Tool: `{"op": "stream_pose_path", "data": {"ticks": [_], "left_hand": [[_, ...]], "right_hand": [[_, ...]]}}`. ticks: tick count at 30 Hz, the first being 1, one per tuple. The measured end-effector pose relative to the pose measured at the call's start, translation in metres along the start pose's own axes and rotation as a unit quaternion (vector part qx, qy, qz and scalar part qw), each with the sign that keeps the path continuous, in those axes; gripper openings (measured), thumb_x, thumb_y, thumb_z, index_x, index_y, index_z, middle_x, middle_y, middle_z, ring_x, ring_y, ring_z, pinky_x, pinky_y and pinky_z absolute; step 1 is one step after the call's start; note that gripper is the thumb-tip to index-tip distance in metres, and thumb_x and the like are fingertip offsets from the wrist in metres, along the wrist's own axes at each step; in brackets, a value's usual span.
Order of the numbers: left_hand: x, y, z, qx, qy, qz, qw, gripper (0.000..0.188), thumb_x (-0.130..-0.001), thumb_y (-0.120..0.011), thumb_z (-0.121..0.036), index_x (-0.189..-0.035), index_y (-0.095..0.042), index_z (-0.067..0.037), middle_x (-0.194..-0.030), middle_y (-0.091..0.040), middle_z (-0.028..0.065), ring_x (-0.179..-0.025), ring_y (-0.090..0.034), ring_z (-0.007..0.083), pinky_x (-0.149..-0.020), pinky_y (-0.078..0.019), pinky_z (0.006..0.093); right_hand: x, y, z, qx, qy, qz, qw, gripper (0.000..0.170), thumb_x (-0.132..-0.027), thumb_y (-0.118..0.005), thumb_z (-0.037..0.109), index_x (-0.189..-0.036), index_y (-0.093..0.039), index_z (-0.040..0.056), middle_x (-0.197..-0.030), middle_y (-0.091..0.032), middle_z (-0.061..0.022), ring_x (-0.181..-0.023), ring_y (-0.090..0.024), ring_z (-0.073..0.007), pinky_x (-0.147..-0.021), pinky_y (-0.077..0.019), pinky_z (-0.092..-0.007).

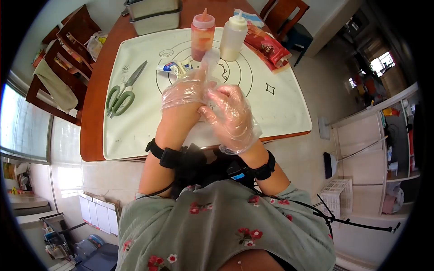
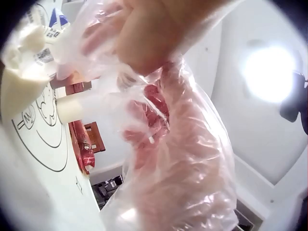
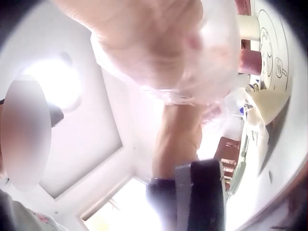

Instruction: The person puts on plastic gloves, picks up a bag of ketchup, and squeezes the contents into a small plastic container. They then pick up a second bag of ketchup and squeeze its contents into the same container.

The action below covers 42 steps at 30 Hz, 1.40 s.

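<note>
Right hand (image 1: 233,116) pinches the clear plastic glove (image 1: 181,94) on the loosely extended left hand (image 1: 193,84) | over white printed mat (image 1: 285,113) on brown wooden table (image 1: 92,131) | film likely light, slippery, easily torn; best held by cuff (image 1: 174,104) | beyond: red-filled squeeze bottle (image 1: 202,40)

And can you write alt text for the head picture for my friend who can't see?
A person's left hand and right hand, in clear plastic gloves, close together above a white mat. Green-handled scissors lie to the left; two squeeze bottles stand beyond.
</note>
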<state>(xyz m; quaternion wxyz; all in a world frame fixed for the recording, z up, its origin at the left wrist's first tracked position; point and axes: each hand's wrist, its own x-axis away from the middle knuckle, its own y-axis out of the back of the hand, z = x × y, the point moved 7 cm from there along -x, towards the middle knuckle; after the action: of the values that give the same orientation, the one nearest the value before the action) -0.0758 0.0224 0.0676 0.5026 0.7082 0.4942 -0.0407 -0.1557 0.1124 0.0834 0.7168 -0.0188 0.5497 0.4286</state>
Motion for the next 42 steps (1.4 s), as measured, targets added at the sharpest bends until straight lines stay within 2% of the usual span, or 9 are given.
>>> {"op": "stream_pose_path", "data": {"ticks": [12,18,25,28,31,34,37,40,42], "left_hand": [[0.007,-0.004,0.006,-0.023,0.010,0.109,0.994,0.036,-0.077,-0.059,-0.009,-0.114,-0.060,-0.006,-0.097,-0.063,0.0191,-0.089,-0.058,0.0380,-0.074,-0.0471,0.0423],[0.009,-0.007,0.008,-0.175,-0.080,-0.014,0.981,0.041,-0.077,-0.059,-0.015,-0.116,-0.057,-0.005,-0.097,-0.063,0.0171,-0.091,-0.060,0.0350,-0.079,-0.0462,0.0430],[-0.001,0.005,0.007,-0.029,0.007,0.109,0.994,0.051,-0.074,-0.063,-0.017,-0.122,-0.053,-0.003,-0.108,-0.061,0.0183,-0.099,-0.057,0.0365,-0.084,-0.0442,0.0441],[0.004,0.007,0.006,0.022,-0.052,0.101,0.993,0.059,-0.073,-0.067,-0.017,-0.129,-0.051,-0.007,-0.120,-0.057,0.0187,-0.112,-0.052,0.0357,-0.093,-0.0428,0.0404],[0.010,0.003,0.009,-0.012,-0.097,0.072,0.993,0.052,-0.075,-0.065,-0.016,-0.125,-0.054,-0.006,-0.116,-0.058,0.0204,-0.109,-0.054,0.0365,-0.091,-0.0434,0.0404],[0.005,-0.001,0.009,-0.065,-0.079,0.045,0.994,0.041,-0.074,-0.062,-0.013,-0.114,-0.057,-0.003,-0.102,-0.062,0.0169,-0.096,-0.057,0.0365,-0.081,-0.0447,0.0437],[-0.002,-0.004,0.009,-0.097,-0.053,0.078,0.991,0.042,-0.075,-0.062,-0.016,-0.116,-0.056,-0.006,-0.101,-0.063,0.0153,-0.099,-0.057,0.0351,-0.084,-0.0431,0.0443],[-0.011,-0.004,0.001,-0.055,0.070,0.223,0.971,0.043,-0.078,-0.063,-0.027,-0.117,-0.058,-0.010,-0.115,-0.060,0.0181,-0.109,-0.054,0.0341,-0.091,-0.0430,0.0413],[-0.008,-0.011,0.014,-0.148,-0.037,0.121,0.981,0.051,-0.077,-0.063,-0.030,-0.125,-0.053,-0.012,-0.123,-0.055,0.0180,-0.115,-0.051,0.0359,-0.090,-0.0434,0.0465]], "right_hand": [[0.004,-0.021,-0.022,-0.167,-0.151,0.112,0.968,0.005,-0.085,-0.056,0.000,-0.091,-0.055,0.0001,-0.080,-0.055,-0.0114,-0.067,-0.055,-0.0253,-0.063,-0.0455,-0.0332],[0.009,-0.020,-0.029,-0.410,-0.322,0.021,0.853,0.005,-0.094,-0.048,0.005,-0.098,-0.048,0.0019,-0.085,-0.054,-0.0017,-0.070,-0.048,-0.0086,-0.070,-0.0430,-0.0225],[-0.004,-0.022,-0.016,-0.184,-0.165,0.137,0.959,0.030,-0.075,-0.075,0.007,-0.095,-0.053,0.0042,-0.084,-0.052,-0.0026,-0.070,-0.044,-0.0114,-0.065,-0.0413,-0.0250],[0.003,-0.037,-0.031,-0.234,-0.199,0.241,0.921,0.023,-0.075,-0.074,0.010,-0.088,-0.056,0.0047,-0.079,-0.050,-0.0025,-0.065,-0.044,-0.0131,-0.062,-0.0410,-0.0259],[-0.002,-0.037,-0.045,-0.259,-0.235,0.240,0.906,0.014,-0.077,-0.069,0.010,-0.083,-0.058,0.0062,-0.075,-0.051,-0.0025,-0.061,-0.050,-0.0176,-0.060,-0.0431,-0.0294],[-0.018,-0.015,-0.007,0.007,0.062,0.112,0.992,0.019,-0.074,-0.064,0.001,-0.091,-0.057,0.0046,-0.073,-0.051,-0.0055,-0.065,-0.054,-0.0226,-0.063,-0.0447,-0.0317],[-0.024,-0.026,0.015,0.206,0.132,0.032,0.969,0.023,-0.068,-0.062,-0.001,-0.091,-0.058,0.0047,-0.078,-0.054,-0.0093,-0.068,-0.057,-0.0288,-0.062,-0.0472,-0.0351],[-0.037,-0.025,0.014,0.189,0.162,0.019,0.968,0.027,-0.068,-0.062,0.001,-0.095,-0.060,0.0042,-0.081,-0.055,-0.0094,-0.067,-0.057,-0.0271,-0.055,-0.0478,-0.0357],[-0.041,-0.025,0.017,0.166,0.177,0.037,0.969,0.029,-0.068,-0.061,0.002,-0.097,-0.060,0.0033,-0.079,-0.056,-0.0092,-0.064,-0.057,-0.0262,-0.052,-0.0474,-0.0346]]}}
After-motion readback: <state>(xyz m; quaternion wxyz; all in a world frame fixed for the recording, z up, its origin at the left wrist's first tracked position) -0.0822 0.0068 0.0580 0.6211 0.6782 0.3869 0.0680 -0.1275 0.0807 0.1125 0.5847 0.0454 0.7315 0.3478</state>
